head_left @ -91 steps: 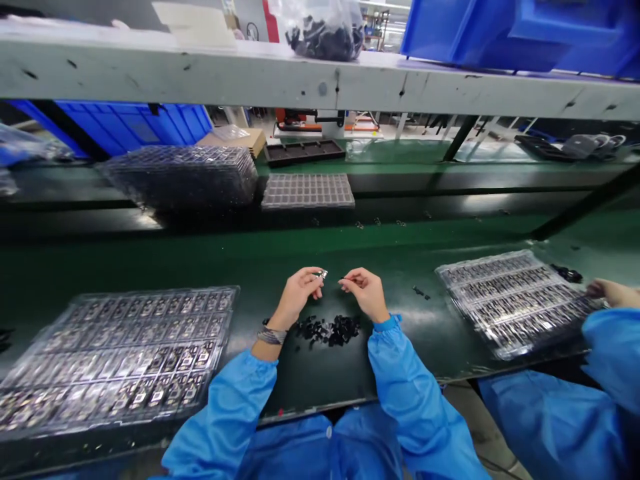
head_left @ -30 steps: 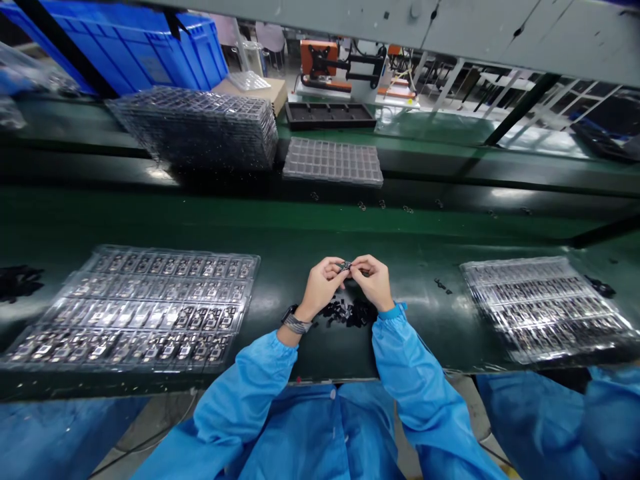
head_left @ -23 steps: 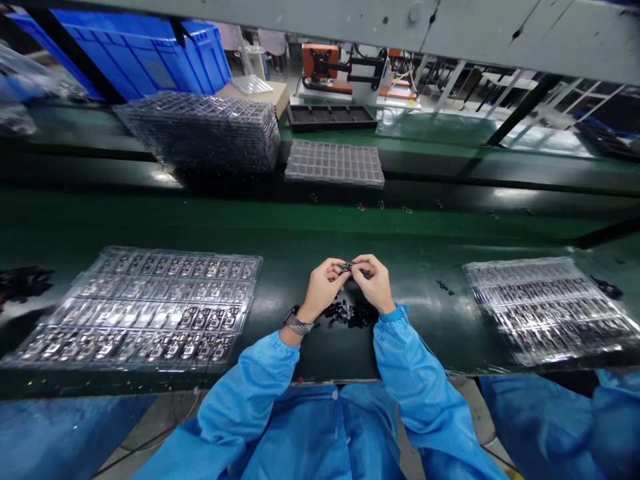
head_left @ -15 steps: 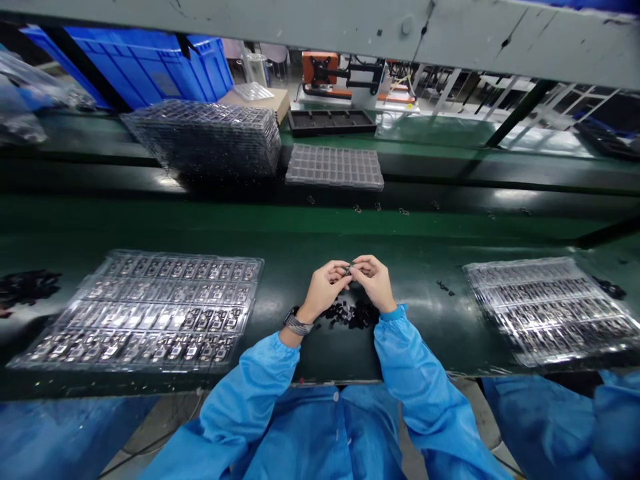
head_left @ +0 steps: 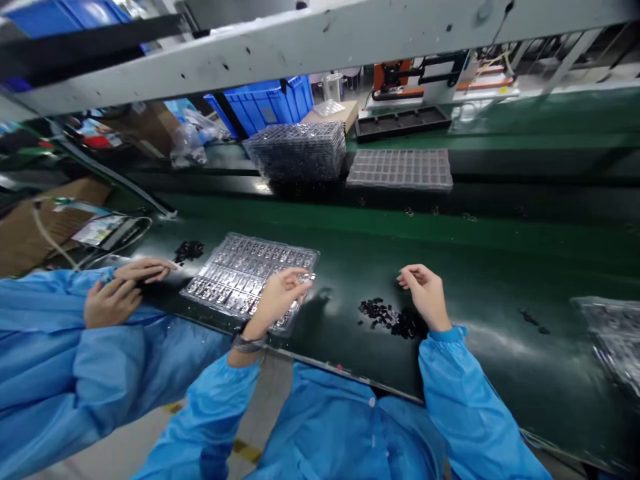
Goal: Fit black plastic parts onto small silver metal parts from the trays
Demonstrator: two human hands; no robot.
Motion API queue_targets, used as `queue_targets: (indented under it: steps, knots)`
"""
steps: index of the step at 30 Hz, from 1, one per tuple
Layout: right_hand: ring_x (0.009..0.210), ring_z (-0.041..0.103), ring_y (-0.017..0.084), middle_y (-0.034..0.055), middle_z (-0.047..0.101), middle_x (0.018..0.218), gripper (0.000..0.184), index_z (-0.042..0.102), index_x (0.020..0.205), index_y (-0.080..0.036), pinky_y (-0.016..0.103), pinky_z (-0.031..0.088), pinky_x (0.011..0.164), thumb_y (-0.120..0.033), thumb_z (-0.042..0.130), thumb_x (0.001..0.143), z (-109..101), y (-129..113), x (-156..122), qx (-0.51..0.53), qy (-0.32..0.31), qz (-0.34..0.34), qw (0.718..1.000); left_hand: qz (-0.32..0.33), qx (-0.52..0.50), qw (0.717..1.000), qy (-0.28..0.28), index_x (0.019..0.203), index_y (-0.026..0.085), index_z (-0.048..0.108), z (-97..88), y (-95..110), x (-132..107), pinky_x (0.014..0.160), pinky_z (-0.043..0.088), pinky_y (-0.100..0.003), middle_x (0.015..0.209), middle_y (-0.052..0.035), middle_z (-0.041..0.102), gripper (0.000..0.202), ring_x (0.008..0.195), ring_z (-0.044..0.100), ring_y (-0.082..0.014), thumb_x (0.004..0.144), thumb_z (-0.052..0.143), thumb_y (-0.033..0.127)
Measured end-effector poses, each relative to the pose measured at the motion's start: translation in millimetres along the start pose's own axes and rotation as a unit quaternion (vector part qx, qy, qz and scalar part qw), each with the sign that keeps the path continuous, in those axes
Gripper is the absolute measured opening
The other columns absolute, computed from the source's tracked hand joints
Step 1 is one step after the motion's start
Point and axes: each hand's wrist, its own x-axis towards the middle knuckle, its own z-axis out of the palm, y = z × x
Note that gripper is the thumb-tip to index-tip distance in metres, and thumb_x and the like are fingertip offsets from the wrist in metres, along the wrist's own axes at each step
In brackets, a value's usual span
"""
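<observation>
A small metal part is pinched in the left hand over the near right edge of the clear tray. Right of that tray, bare belt is seen, then the loosely curled, empty right hand above the black pile.

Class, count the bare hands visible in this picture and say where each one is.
4. The wearer's left hand over the clear parts tray, right hand above loose black parts; a co-worker's two hands at far left.
</observation>
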Motion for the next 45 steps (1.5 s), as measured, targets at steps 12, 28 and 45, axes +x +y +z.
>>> queue_targets:
  steps: [12,28,45]
  knots:
    - [0.070,0.067,0.022,0.0074,0.071,0.074,0.043,0.065,0.084,-0.018,0.032,0.052,0.067,-0.061,0.067,0.087,2.1,1.8,-2.8,-0.067,-0.022,-0.018,0.997,-0.051,0.189,0.979,-0.047,0.104,0.017,0.062,-37.0,-41.8,45.5,0.049,0.044,-0.026,0.061,0.0000,0.068,0.046,0.048,0.059,-0.0171,0.075,0.069,0.052]
    - [0.065,0.066,0.020,0.0063,0.070,0.072,0.034,0.065,0.082,-0.019,0.030,0.050,0.065,-0.052,0.061,0.090,2.1,3.7,-0.8,-0.123,-0.021,-0.034,0.992,0.061,0.444,0.892,-0.067,0.095,0.021,0.074,-43.5,-37.7,49.1,0.071,0.042,-0.031,0.077,-0.0041,0.072,0.025,0.075,0.067,-0.0237,0.089,0.057,0.039]
    - [0.088,0.060,0.022,0.0019,0.069,0.078,0.004,0.070,0.084,-0.021,0.030,0.038,0.082,-0.018,0.073,0.085,15.4,-2.7,-13.0,-0.413,-0.296,-0.089,0.857,0.053,0.359,0.932,-0.017,0.089,0.015,0.078,26.7,12.9,220.1,0.076,0.051,-0.025,0.087,-0.0081,0.078,0.017,0.084,0.071,-0.0215,0.082,0.068,0.027]
